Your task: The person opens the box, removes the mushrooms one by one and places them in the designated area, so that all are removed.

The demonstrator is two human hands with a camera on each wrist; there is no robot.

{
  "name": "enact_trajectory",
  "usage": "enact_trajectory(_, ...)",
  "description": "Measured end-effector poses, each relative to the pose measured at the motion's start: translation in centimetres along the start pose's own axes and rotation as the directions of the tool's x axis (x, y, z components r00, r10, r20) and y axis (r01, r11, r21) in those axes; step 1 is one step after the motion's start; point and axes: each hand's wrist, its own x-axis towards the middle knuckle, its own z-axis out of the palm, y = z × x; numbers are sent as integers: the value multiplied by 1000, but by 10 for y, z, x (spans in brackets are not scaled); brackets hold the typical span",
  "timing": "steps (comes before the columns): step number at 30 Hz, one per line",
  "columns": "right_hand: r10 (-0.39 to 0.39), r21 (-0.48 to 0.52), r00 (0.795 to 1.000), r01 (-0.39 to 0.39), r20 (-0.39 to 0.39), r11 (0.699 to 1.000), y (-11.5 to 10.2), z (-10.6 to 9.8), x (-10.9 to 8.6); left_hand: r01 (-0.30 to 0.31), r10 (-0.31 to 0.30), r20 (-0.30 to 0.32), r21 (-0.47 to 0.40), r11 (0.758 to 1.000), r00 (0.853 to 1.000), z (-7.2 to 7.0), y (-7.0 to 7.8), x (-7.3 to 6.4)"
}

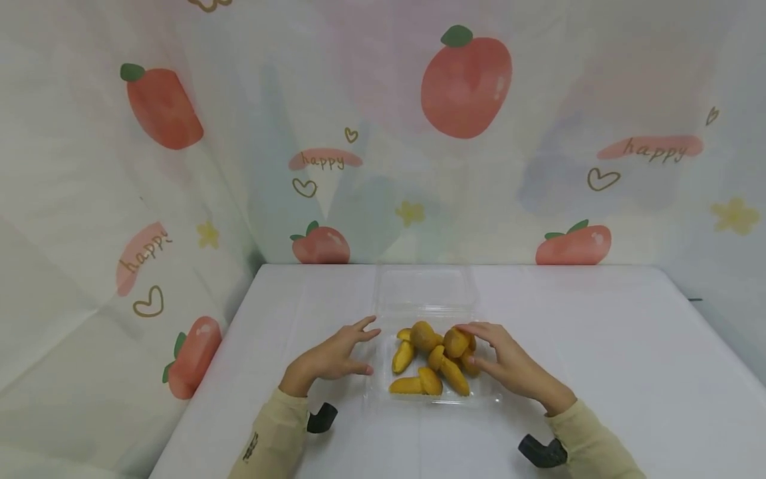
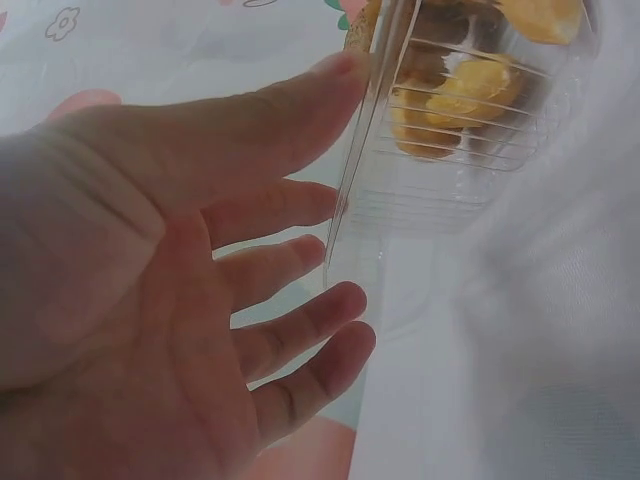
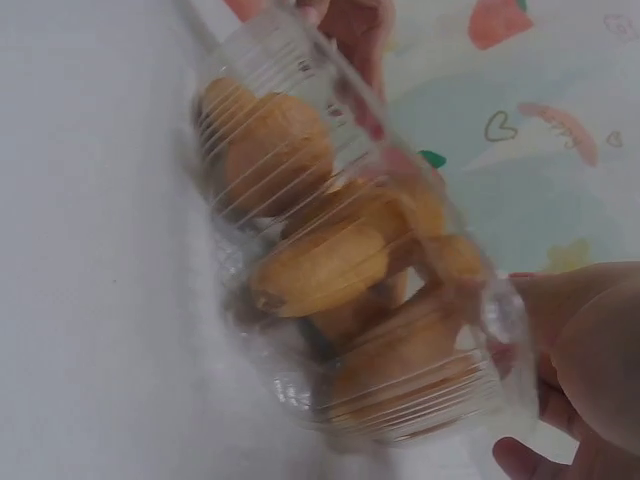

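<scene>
Mushrooms (image 1: 423, 337) in box (image 1: 419, 400) btwn hands (image 1: 332, 352)

The box (image 1: 387, 352) sits on the bench (image 1: 598, 319), and its lid (image 1: 425, 289) is on the far side. The mushrooms (image 1: 437, 357) are in the box. One lies along the near left edge, and another is behind it on the left. One is near the right, with its end toward the near edge. The left hand (image 1: 335, 352) is left of the mushrooms, the right hand (image 1: 509, 359) right of them. The cloth wall (image 1: 479, 199) is behind the bench.
</scene>
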Motion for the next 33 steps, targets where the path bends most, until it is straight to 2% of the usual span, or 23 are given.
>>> enact_trajectory(6,8,-114,999,-13,-41,993,3,6,6,-3,3,-3,4,1000,1000,-3,0,4)
enact_trajectory(22,5,-238,998,-20,-64,971,-5,13,7,16,-16,3,-8,1000,1000,-3,1,1)
enact_trajectory(27,52,-233,998,-61,-46,971,-6,13,6,23,-23,0,-6,1000,1000,-1,1,2)
enact_trajectory(33,113,-132,993,-116,-29,984,-7,14,4,53,-53,4,-21,998,999,0,1,0)
